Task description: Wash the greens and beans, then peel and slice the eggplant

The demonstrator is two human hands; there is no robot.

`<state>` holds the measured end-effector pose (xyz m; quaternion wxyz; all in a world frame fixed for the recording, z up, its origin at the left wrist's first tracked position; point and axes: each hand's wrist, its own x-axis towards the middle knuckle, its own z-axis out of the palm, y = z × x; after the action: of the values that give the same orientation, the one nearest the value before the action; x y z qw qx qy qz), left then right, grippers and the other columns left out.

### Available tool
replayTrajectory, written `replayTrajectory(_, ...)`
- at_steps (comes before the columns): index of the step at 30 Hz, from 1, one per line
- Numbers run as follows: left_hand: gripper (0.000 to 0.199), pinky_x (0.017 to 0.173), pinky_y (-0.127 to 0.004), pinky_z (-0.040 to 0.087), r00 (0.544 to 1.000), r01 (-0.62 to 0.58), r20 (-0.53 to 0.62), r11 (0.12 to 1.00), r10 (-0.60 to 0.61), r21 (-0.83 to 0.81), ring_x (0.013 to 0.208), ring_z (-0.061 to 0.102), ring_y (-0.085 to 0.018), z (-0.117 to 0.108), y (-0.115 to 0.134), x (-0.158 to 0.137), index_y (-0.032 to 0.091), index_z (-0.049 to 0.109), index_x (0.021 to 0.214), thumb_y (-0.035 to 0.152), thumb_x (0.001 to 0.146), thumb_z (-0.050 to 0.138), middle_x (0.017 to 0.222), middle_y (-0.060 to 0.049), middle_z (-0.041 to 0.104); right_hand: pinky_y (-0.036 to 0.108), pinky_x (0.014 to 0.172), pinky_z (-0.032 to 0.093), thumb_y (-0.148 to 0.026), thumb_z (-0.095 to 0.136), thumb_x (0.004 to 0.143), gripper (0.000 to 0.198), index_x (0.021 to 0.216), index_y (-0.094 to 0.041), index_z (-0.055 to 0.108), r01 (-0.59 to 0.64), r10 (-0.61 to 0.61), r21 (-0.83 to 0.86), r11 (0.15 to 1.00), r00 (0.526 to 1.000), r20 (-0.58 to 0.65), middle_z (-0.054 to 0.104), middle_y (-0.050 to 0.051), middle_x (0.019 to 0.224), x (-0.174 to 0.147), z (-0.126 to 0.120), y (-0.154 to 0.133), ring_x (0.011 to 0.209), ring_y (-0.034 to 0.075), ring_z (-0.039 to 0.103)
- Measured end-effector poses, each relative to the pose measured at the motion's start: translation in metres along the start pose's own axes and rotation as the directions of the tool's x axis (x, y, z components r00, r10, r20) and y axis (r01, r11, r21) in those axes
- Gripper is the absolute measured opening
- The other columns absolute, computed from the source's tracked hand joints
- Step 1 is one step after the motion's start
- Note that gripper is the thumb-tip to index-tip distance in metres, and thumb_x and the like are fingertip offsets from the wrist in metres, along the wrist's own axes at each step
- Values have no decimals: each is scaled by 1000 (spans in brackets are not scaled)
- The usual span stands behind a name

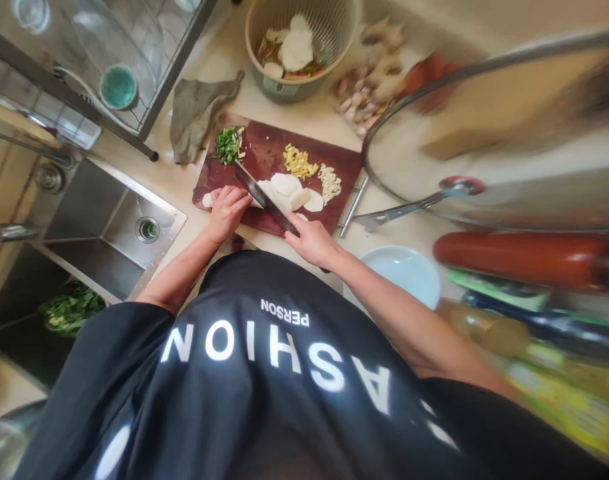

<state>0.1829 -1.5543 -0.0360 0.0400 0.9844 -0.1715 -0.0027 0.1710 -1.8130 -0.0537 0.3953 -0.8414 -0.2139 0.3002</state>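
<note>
My right hand (312, 241) is closed around the handle of a kitchen knife (264, 197), its blade slanting up and left over a dark red cutting board (264, 133). My left hand (228, 208) is closed over a peeled white root vegetable (207, 200), whose end sticks out to the left of my fingers. The blade lies just right of those fingertips. Right of the knife are overlapping white slices (287, 187). Chopped greens (229, 145) lie near the blade tip. Small piles of yellow bits (299, 161) and pale chopped bits (329, 185) sit farther right.
A grey cloth (199, 113) and a colander (264, 83) with scraps stand behind the board. A glass lid (374, 127) and a pale blue plate (404, 270) are at right. The steel sink (84, 207) is at left, with leafy greens (70, 309) in its near basin.
</note>
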Motion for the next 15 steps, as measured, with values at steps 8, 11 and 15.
replayTrajectory(8, 39, 90, -42, 36, 1000, 18, -1, 1000, -18, 5, 97, 61, -23, -1, -2, 2, 25, 73, 97, 39, 107, 39, 100, -9, 73, 31, 74, 52, -21, 49, 91, 56, 147, -17, 55, 19, -19, -35, 999, 1000, 9, 78, 9, 92, -41, -24, 0, 79, 26, 73)
replayTrajectory(11, 37, 91, -43, 35, 998, 48, 41, 999, -47, -26, 98, 60, -24, -1, -2, 2, 26, 73, 99, 40, 107, 39, 101, -9, 72, 30, 73, 51, -19, 49, 90, 55, 145, -17, 57, 7, -5, -37, 999, 999, 52, 77, 8, 89, -45, -27, -1, 79, 26, 72)
replayTrajectory(15, 37, 92, -43, 35, 997, 56, 52, 998, -54, -26, 97, 58, -24, 0, -2, 2, 26, 73, 101, 41, 106, 39, 99, -9, 71, 34, 76, 53, -20, 49, 91, 55, 146, -17, 55, -27, 31, -50, 998, 997, 77, 77, 11, 93, -24, -15, -4, 83, 29, 73)
